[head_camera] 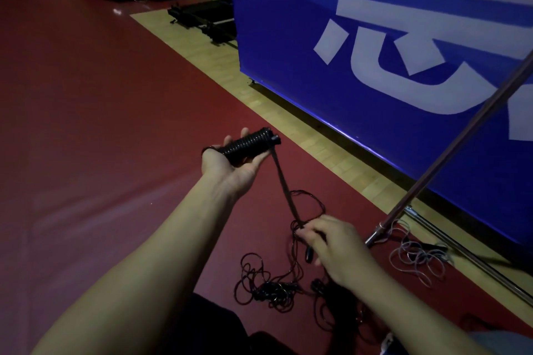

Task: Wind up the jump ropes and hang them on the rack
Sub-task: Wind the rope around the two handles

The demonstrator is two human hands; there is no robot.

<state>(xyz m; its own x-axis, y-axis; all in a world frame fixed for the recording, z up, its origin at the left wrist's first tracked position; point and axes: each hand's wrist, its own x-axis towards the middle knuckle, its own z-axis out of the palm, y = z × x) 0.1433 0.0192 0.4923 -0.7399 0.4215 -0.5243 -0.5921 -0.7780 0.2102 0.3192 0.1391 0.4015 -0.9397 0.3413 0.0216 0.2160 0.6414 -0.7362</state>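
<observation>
A red floor mat [86, 124] fills most of the view, bordered by a strip of wooden floor [323, 150] and a blue banner [288, 37] with white lettering. A slanted metal pole [450, 153] of a stand is seen at the right, with a grey jump rope [418, 259] heaped at its foot. A loose tangle of black jump rope [268, 285] is spread on the mat below the hands. A black handle wound with rope coils [248, 145] is cradled in the upturned left hand [230, 164], fingers curled round it. A taut strand [285, 190] is pinched in the closed fingers of the right hand [334, 245].
</observation>
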